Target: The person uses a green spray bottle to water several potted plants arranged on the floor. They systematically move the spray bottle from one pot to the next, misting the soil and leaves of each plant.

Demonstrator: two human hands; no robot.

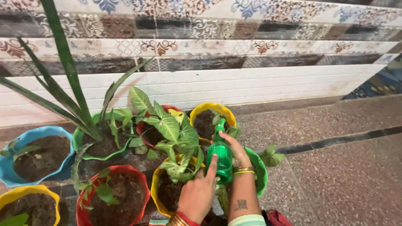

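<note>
A tiled wall point(234, 83) with patterned bands above and plain white courses below closes off the back of the scene, and a speckled stone floor point(335, 167) runs out from it to the right. Along the foot of the wall stands a cluster of bright plastic pots filled with dark soil. The blue pot point(8, 167) sits farthest left. Beside it the green pot point(79, 140) carries the tallest plant, long strap-like leaves rising up and to the left. A red pot in front point(115, 169) holds a small seedling. A yellow pot at the lower left corner point(25, 191) is cut off by the frame. Behind the middle, a red pot at the back point(171, 109) is mostly hidden by a broad-leaved plant point(171, 127) with pale-veined arrow-shaped leaves. A yellow pot at the back point(209, 108) stands to its right, and a second yellow pot in front point(155, 184) lies just left of the hands. A green pot on the right point(260, 171) shows only its rim behind the wrist.

The green spray bottle point(221, 157) stands nearly upright in the middle of the cluster, its long axis vertical and its nozzle at the top, over the gap between the back yellow pot and the broad-leaved plant. The right hand point(234, 148), bangles at the wrist, is wrapped around the bottle from the right, fingers over the neck near the trigger. The left hand point(199, 192) comes up from below left, forefinger stretched out and touching the bottle's lower body, the other fingers loosely curled. The right hand is the one carrying the bottle; the left only steadies it.
</note>
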